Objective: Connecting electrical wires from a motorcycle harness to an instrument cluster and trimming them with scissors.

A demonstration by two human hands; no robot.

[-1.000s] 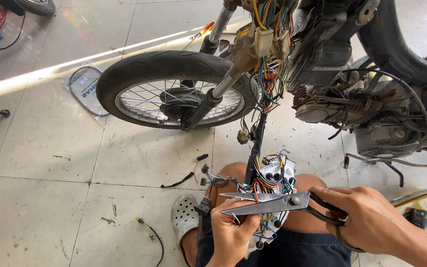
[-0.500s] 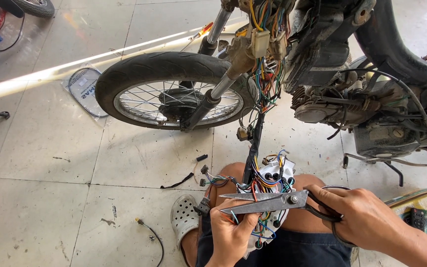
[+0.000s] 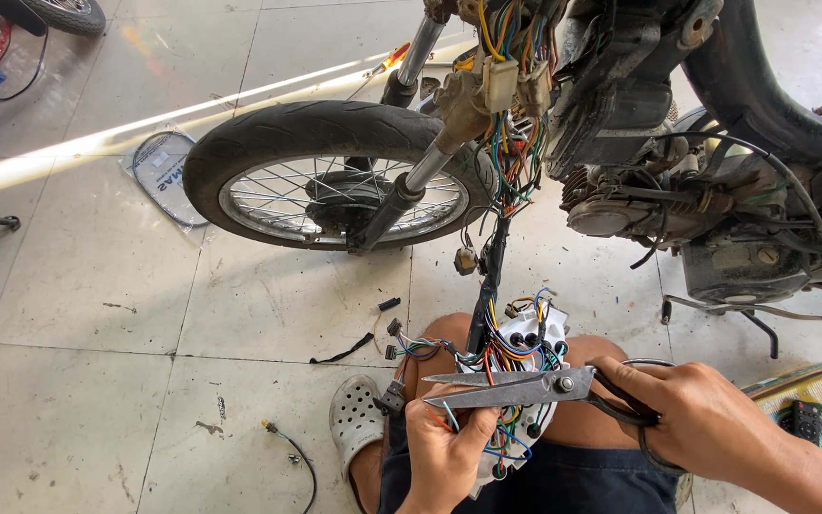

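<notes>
Scissors (image 3: 516, 385) have shifted slightly, their blades now nearly closed over a thin wire (image 3: 449, 416) pinched by the left hand (image 3: 444, 447). Right hand (image 3: 692, 419) stays clamped on the handles. That wire looks uncut; many coloured wires (image 3: 516, 352) behind the hands remain loose.

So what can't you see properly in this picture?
Head view only:
- The wire between the scissors blades: the left hand covers it.
- Back of the white gauge unit: tangled wires hide it.
- The motorbike: top and right edges cut it off.
- The right hand fingers inside the handles: mostly hidden.
</notes>
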